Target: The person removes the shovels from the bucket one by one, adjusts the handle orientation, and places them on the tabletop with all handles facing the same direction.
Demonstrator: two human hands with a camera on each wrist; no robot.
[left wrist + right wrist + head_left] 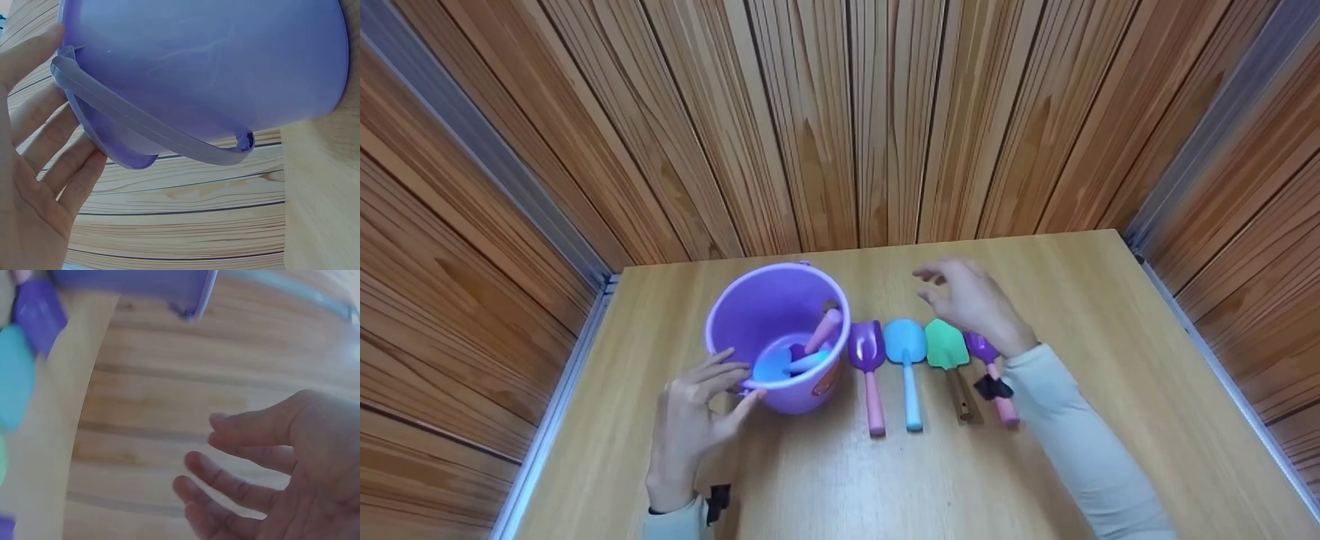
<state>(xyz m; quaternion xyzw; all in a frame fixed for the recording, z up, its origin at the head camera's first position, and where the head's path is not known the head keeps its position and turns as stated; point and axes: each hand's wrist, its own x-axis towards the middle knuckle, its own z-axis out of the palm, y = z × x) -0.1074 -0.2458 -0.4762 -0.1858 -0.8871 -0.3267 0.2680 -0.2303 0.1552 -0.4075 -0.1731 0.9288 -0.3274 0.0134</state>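
The left hand is pinching the rim of the purple bucket, which is standing upright on the table with a blue scoop and other toys inside; probably thin, light plastic, slightly springy, it should hold best at that rim. Rightward, a purple shovel, blue shovel, green shovel and second purple shovel are lying in a row, likely light, stiff and slick, best taken by their handles. Above the row's right end, the right hand is hovering, fingers loosely bent, holding nothing.
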